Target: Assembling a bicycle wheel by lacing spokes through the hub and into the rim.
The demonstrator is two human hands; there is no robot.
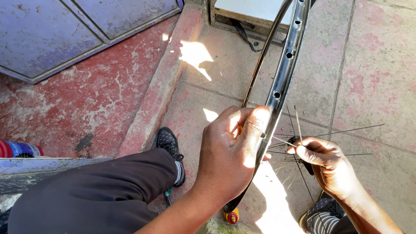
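My left hand (232, 149) grips a black bicycle wheel rim (284, 65) that stands on edge and runs from the top of the view down between my knees. Round spoke holes show along its inner face. My right hand (327, 162) is on the far side of the rim and pinches a thin metal spoke (281, 140) whose tip points at the rim near my left thumb. Several more loose spokes (342, 131) fan out from the dark hub (303, 151) under that hand.
My left leg in dark trousers (95, 193) and a black shoe (169, 145) rest by a red concrete step (160, 82). A blue metal door (65, 30) lies upper left. A small yellow and red bottle (232, 216) stands below the rim. Pink paving slabs (372, 65) surround me.
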